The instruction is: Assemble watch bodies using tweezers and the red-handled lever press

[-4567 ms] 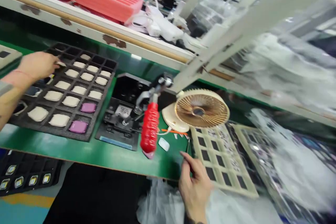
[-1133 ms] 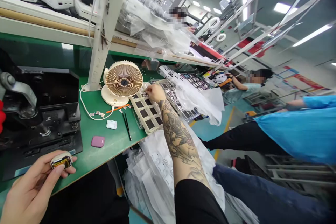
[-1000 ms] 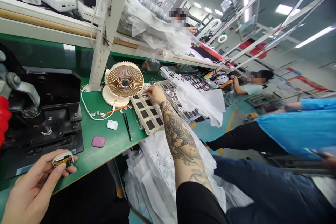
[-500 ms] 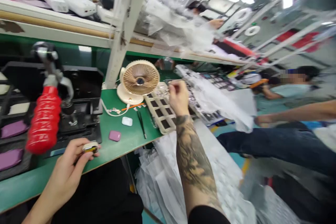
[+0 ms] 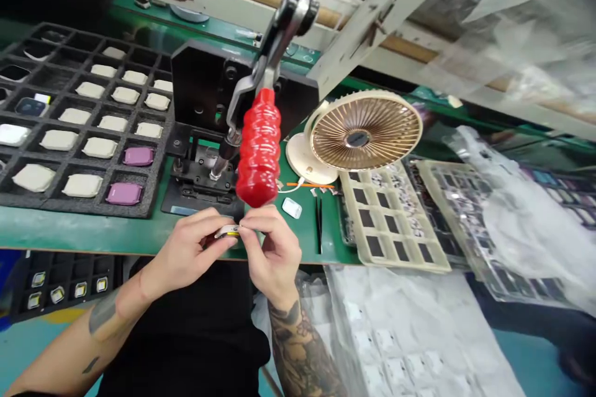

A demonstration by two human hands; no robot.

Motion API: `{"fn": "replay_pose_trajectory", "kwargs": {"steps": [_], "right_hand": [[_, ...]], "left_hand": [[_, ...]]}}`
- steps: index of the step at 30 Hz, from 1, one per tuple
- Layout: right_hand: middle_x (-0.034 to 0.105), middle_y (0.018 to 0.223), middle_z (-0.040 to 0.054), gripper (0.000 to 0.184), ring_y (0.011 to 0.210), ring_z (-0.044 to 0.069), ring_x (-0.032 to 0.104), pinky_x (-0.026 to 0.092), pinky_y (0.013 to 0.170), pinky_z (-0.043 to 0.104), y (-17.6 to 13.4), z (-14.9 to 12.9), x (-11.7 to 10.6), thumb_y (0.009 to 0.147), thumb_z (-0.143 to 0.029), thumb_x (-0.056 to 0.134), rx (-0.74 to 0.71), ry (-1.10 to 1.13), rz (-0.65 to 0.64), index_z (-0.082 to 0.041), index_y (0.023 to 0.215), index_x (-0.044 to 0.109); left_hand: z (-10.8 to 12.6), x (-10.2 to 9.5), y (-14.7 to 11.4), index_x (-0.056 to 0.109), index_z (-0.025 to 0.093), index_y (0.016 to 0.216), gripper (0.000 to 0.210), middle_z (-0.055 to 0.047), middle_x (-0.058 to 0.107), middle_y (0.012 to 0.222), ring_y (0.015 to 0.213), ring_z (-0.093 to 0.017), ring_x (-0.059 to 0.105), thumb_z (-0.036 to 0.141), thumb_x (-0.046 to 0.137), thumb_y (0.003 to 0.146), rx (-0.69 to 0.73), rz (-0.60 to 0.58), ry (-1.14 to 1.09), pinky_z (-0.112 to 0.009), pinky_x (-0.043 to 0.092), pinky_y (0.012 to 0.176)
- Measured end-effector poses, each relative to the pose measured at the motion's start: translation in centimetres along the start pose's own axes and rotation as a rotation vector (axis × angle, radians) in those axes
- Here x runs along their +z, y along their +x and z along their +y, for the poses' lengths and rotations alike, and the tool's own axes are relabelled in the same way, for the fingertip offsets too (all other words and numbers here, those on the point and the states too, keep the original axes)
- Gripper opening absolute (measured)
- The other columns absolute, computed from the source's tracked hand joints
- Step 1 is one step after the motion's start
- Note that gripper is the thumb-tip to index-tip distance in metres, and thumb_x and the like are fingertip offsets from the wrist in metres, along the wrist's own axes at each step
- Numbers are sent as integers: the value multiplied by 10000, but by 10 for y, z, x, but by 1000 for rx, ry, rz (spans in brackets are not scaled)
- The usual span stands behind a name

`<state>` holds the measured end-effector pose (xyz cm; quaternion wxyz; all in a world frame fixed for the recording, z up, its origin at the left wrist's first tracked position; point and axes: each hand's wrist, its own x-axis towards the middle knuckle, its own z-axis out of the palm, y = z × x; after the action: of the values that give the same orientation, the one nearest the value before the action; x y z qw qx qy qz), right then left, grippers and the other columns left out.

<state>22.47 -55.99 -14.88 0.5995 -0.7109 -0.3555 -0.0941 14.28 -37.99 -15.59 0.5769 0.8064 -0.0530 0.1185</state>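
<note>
Over the bench's front edge, my left hand [image 5: 198, 245] grips a small pale watch case [image 5: 227, 231] by its left end, its yellow inner layer showing along the lower side. My right hand [image 5: 272, 248] is closed in a pinch at the case's right end. Whatever lies between those right fingertips is too small to make out. Just behind both hands stands a toggle press with a red handle [image 5: 259, 155]. To the right of my right hand lie a small white case [image 5: 292, 208] and black tweezers [image 5: 319, 225].
A black foam tray [image 5: 158, 189] of beige and purple cases fills the left. On the right are a desk fan [image 5: 365, 133], a cream compartment box [image 5: 391, 263] of small parts and plastic-covered trays [image 5: 500, 288]. Below the bench, another black tray [image 5: 88, 267] holds several cases.
My right hand has come from the compartment box to the watch case in my left hand. The view has swung left, and the purple case on the bench no longer shows.
</note>
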Motion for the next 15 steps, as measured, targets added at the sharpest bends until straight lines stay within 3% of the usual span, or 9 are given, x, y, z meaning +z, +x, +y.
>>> {"fn": "replay_pose_trajectory", "kwargs": {"steps": [4,8,12,15], "right_hand": [[767,1084,44,250,998,216,744,643,876,405,0,-3,-10,1039,-102,763,-42,-100,-92,-286,1206,792],[768,1312,104,541,1171,283,774,693,1001,473,-7,1,-9,997,-193,860,-69,-148,-228,-314,1505,718],[807,1316,106,650,1192,300,797,703,1033,508,-18,8,5,1038,-111,761,-183,-228,-166,-330,1636,631],[819,1345,94,568,1244,285,804,708,1081,493,-28,5,12,1088,-162,704,-194,-275,-169,-313,1631,634]], "left_hand": [[2,-1,1,783,204,1108,121,12,596,871,744,-138,518,272,690,1147,3,-11,-17,-289,403,675],[0,-5,3,703,195,951,264,18,568,819,743,-145,515,342,650,1165,-84,7,-117,-296,405,691],[-5,-10,1,669,197,892,328,18,567,798,728,-145,511,386,650,1159,-98,7,-137,-300,411,689],[-6,-13,-7,723,202,936,260,5,644,855,751,-148,577,358,679,1140,-95,-5,-98,-291,469,707]]}}
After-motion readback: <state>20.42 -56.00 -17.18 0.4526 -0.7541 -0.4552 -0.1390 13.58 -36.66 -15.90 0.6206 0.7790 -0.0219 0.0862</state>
